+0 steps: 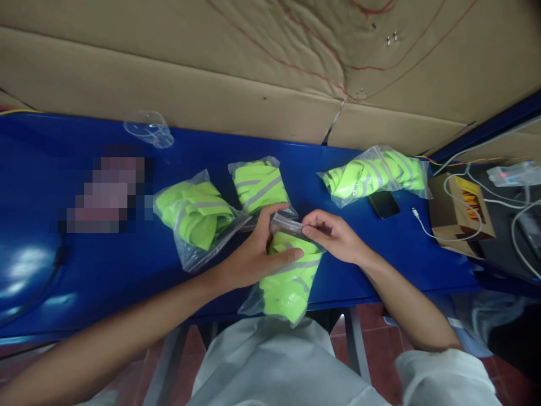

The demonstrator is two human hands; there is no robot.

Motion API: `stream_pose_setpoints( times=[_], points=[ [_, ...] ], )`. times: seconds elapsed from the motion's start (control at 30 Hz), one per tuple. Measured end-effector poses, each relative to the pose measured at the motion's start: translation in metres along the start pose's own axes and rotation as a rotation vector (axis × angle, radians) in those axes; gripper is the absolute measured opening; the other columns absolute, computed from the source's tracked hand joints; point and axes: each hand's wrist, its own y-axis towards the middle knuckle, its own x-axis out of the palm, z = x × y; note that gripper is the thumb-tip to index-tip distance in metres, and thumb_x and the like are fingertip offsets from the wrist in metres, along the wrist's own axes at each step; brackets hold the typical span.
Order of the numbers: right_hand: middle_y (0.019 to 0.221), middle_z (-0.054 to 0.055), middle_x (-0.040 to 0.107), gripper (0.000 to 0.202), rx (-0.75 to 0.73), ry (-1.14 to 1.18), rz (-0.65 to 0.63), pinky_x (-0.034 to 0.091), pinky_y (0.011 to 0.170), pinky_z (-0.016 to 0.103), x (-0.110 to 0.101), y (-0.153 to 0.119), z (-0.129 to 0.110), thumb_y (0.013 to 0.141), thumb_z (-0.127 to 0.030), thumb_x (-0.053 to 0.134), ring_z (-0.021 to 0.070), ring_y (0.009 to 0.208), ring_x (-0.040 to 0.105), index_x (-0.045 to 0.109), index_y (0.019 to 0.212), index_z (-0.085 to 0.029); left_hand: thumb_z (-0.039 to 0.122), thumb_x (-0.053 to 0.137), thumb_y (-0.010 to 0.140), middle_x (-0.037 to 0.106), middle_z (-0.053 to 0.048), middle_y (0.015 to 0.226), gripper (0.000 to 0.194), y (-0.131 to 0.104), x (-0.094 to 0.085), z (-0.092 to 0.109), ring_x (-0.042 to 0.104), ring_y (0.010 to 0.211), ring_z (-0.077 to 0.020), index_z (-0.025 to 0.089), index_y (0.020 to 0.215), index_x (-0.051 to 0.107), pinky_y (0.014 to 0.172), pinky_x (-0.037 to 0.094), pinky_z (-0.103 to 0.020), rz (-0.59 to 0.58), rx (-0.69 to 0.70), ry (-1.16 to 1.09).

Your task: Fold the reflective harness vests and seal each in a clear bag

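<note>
A clear zip bag with a folded neon-yellow reflective vest inside lies at the table's front edge, its lower end hanging toward my lap. My left hand grips this bag from the left, thumb across its front and fingers behind the top. At the bag's upper right corner, my right hand pinches the zip strip between thumb and fingers. Just beyond my left hand sits another bagged vest. A third bagged vest rests to its left, close to my left wrist.
More bagged vests lie at the back right, touching a dark phone. Right of them stand an open cardboard box and a white cable. A clear plastic cup lies at the back left of the blue table.
</note>
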Motion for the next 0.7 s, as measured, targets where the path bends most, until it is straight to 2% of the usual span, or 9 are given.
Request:
stream_pose_setpoints(
  times=[0.1, 0.23, 0.37, 0.5, 0.57, 0.63, 0.7],
  points=[
    [0.082, -0.001, 0.064, 0.024, 0.009, 0.038, -0.046, 0.042, 0.063, 0.022, 0.0006, 0.0009, -0.0017, 0.093, -0.04, 0.073, 0.0106, 0.072, 0.055, 0.069, 0.101, -0.018, 0.049, 0.07, 0.095, 0.054, -0.008, 0.131, 0.081, -0.0028, -0.0012, -0.0031, 0.061, 0.103, -0.0219, 0.034, 0.156, 0.02, 0.085, 0.055, -0.034, -0.056, 0.009, 0.109],
    [0.077, -0.001, 0.064, 0.023, -0.004, 0.012, 0.041, 0.04, 0.061, 0.023, 0.0032, 0.0017, -0.0017, 0.094, -0.04, 0.072, 0.0099, 0.066, 0.052, 0.07, 0.089, -0.018, 0.05, 0.066, 0.097, 0.055, -0.008, 0.129, 0.082, -0.0025, -0.0033, -0.0068, 0.062, 0.102, -0.0224, 0.036, 0.159, 0.013, 0.085, 0.055, -0.036, -0.09, 0.012, 0.122],
    [0.076, -0.001, 0.064, 0.025, -0.011, 0.008, 0.09, 0.039, 0.06, 0.024, 0.0004, 0.0023, -0.0017, 0.093, -0.042, 0.074, 0.0102, 0.065, 0.053, 0.07, 0.088, -0.018, 0.052, 0.066, 0.097, 0.058, -0.009, 0.128, 0.087, -0.0006, -0.0044, -0.0076, 0.063, 0.103, -0.0234, 0.034, 0.16, 0.009, 0.09, 0.055, -0.039, -0.095, -0.004, 0.07],
    [0.073, -0.004, 0.058, 0.031, 0.021, -0.013, -0.034, 0.037, 0.057, 0.023, -0.002, -0.0008, -0.0045, 0.092, -0.046, 0.075, 0.0096, 0.063, 0.05, 0.069, 0.106, -0.019, 0.051, 0.063, 0.099, 0.05, -0.014, 0.148, 0.091, -0.0039, -0.0021, -0.0047, 0.059, 0.125, -0.0285, 0.032, 0.163, 0.002, 0.106, 0.049, -0.046, -0.197, -0.008, 0.056],
    [0.068, -0.005, 0.055, 0.032, 0.031, -0.051, -0.102, 0.034, 0.055, 0.022, 0.0003, -0.0032, -0.0051, 0.093, -0.049, 0.072, 0.0088, 0.06, 0.046, 0.068, 0.102, -0.019, 0.05, 0.064, 0.099, 0.044, -0.015, 0.156, 0.093, -0.0062, -0.0003, -0.0038, 0.053, 0.135, -0.0308, 0.03, 0.165, 0.0, 0.114, 0.043, -0.049, -0.276, -0.013, 0.081],
    [0.067, -0.005, 0.055, 0.032, 0.026, -0.091, -0.125, 0.033, 0.055, 0.022, 0.0035, -0.0047, -0.0051, 0.098, -0.05, 0.066, 0.0085, 0.059, 0.045, 0.066, 0.094, -0.018, 0.05, 0.066, 0.097, 0.042, -0.017, 0.159, 0.098, -0.007, 0.0009, -0.0035, 0.053, 0.137, -0.0321, 0.029, 0.166, -0.001, 0.115, 0.043, -0.05, -0.322, -0.038, 0.053],
    [0.069, -0.004, 0.056, 0.034, 0.01, -0.074, -0.08, 0.034, 0.056, 0.023, 0.0048, -0.0049, -0.0055, 0.099, -0.052, 0.063, 0.0089, 0.06, 0.045, 0.064, 0.091, -0.018, 0.052, 0.069, 0.095, 0.05, -0.017, 0.152, 0.104, -0.0061, 0.0009, -0.0023, 0.06, 0.129, -0.032, 0.031, 0.166, -0.003, 0.108, 0.05, -0.05, -0.318, -0.098, -0.018]
  ],
)
